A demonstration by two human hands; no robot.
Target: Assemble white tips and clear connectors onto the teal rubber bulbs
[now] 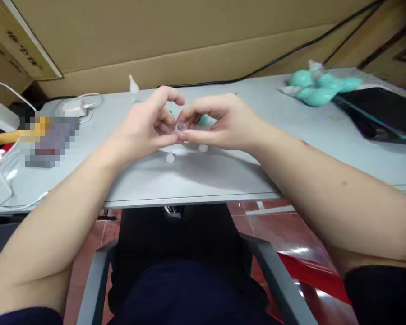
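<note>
cup [181, 127], small and clear, pinched by left hand [145, 121] and right hand [235, 121] together, over a pale grey desk [203, 180].

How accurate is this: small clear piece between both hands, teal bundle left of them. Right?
One error: in the head view, the small clear piece is between the left hand and right hand, but the teal bundle is to their right, not left.
</note>
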